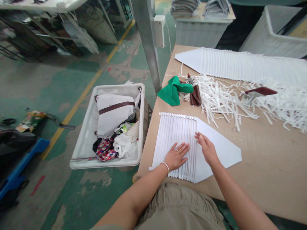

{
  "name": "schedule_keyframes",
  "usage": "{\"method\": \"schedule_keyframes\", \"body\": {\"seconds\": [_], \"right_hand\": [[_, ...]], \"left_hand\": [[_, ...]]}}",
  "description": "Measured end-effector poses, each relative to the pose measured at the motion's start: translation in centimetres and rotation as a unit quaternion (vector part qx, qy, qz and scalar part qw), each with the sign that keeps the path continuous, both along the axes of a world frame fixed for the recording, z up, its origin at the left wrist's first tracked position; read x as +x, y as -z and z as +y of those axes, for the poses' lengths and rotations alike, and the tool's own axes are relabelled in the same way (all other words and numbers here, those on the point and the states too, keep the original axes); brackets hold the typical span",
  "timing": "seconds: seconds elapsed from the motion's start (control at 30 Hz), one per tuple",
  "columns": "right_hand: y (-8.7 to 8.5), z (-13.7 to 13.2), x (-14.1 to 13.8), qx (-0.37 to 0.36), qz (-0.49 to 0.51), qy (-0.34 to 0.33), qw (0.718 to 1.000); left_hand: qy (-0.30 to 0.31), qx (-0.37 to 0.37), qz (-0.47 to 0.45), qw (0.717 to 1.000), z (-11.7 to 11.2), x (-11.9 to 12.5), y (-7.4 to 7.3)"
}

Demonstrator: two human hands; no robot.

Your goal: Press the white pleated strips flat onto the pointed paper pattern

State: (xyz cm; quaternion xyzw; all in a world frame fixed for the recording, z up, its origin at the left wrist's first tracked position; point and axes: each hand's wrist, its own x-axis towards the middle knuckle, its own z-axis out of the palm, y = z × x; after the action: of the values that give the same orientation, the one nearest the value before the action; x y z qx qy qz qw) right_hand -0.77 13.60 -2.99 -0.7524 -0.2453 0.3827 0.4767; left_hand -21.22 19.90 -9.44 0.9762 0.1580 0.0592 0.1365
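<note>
In front of me lies a white sheet [217, 145] with a pointed right end; its left part is covered by a row of narrow parallel pleats or strips [165, 137]. My left hand [177, 155], wearing a ring and a bracelet, rests flat on the pleated part with its fingers spread. At the last pleat, where the plain part begins, my right hand [206, 147] touches the sheet. Its fingers are held together with the thumb against them; whether anything thin is between them is hidden.
Loose white strips [220, 95] are heaped behind the sheet, beside a green cloth [175, 91] and a brown piece [196, 95]. A longer pleated white piece [230, 65] lies at the table's back. Left of the table stands a white bin [82, 140]; a metal post [148, 44] rises at its corner.
</note>
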Motion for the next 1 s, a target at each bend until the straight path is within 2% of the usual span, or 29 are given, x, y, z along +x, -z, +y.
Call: {"method": "schedule_keyframes", "body": {"seconds": [0.07, 0.1, 0.17, 0.33, 0.43, 0.5, 0.63, 0.87, 0.93, 1.0], "right_hand": [[-0.9, 1.2, -0.6, -0.001, 0.200, 0.044, 0.979], [-1.2, 1.4, -0.5, -0.018, 0.259, 0.065, 0.964], [-1.5, 1.4, 0.2, -0.058, 0.296, 0.100, 0.948], [-2.1, 1.2, 1.4, -0.052, 0.300, 0.082, 0.949], [-2.1, 1.0, 1.2, -0.078, 0.301, 0.092, 0.946], [-2.1, 0.3, 1.2, -0.079, 0.264, 0.091, 0.957], [-1.8, -2.2, 1.7, -0.047, 0.157, 0.033, 0.986], [-0.1, -5.4, 4.2, -0.043, 0.214, 0.076, 0.973], [-0.1, -6.1, 5.0, -0.038, 0.175, 0.085, 0.980], [-0.1, -6.8, 5.7, -0.030, 0.051, 0.081, 0.995]], "left_hand": [[-0.004, 0.000, -0.001, 1.000, 0.0, 0.0, 0.2], [-0.003, 0.000, -0.002, 1.000, 0.1, 0.0, 0.3], [0.000, -0.002, -0.003, 1.000, 0.2, -0.1, 0.4], [-0.002, -0.011, -0.007, 1.000, 0.2, -0.2, 0.3], [-0.003, -0.012, -0.007, 1.000, 0.1, -0.2, 0.3], [-0.002, -0.010, -0.006, 1.000, 0.1, -0.2, 0.2], [-0.004, -0.007, -0.002, 1.000, 0.1, 0.0, 0.1], [0.000, -0.013, 0.004, 1.000, 0.2, 0.1, 0.2], [-0.001, -0.012, 0.007, 1.000, 0.1, 0.2, 0.2], [-0.002, -0.009, 0.008, 1.000, -0.1, 0.6, -0.1]]}}
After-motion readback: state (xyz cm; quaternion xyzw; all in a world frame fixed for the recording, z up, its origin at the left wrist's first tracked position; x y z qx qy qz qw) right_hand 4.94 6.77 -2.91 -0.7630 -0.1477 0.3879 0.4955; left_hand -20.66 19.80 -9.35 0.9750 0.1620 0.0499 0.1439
